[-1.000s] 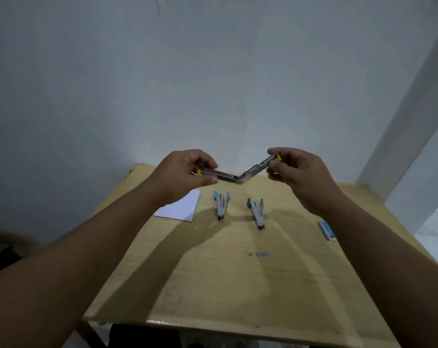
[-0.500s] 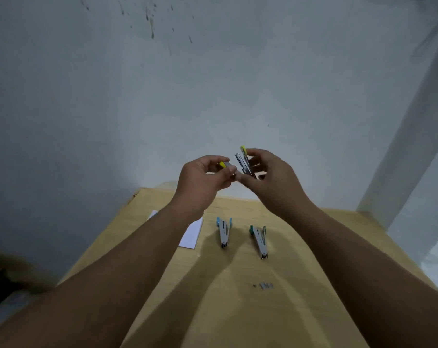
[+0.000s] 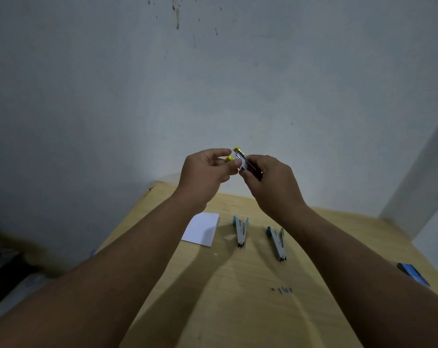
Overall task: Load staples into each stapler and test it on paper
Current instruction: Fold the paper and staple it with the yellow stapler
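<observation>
The person holds a small stapler with yellow ends (image 3: 243, 160) in the air between both hands, above the far edge of the wooden table (image 3: 238, 310) and in front of the wall. The left hand (image 3: 204, 176) has its fingers closed around one yellow end, and the right hand (image 3: 271, 183) is closed around the metal body lower down; the two arms of the stapler stand close to each other, but it cannot be told whether it is fully shut. The step in hand appears to be closing this stapler, or checking it. To do it well, the person should press the two arms together along one line, with the fingertips kept away from the front mouth, and should feel the top part seat fully; if staples are inside, which cannot be seen, a crooked strip would jam. Below the left hand a white paper (image 3: 201, 232) lies on the table, a good place for the test. Below the right hand two more staplers lie, one with light blue ends (image 3: 240, 231) and one with teal ends (image 3: 276, 243), both seemingly waiting. Nearer to the person, under the right forearm, some loose staples (image 3: 284, 289) rest, and a blue box (image 3: 413, 273) lies to the right of that forearm.
</observation>
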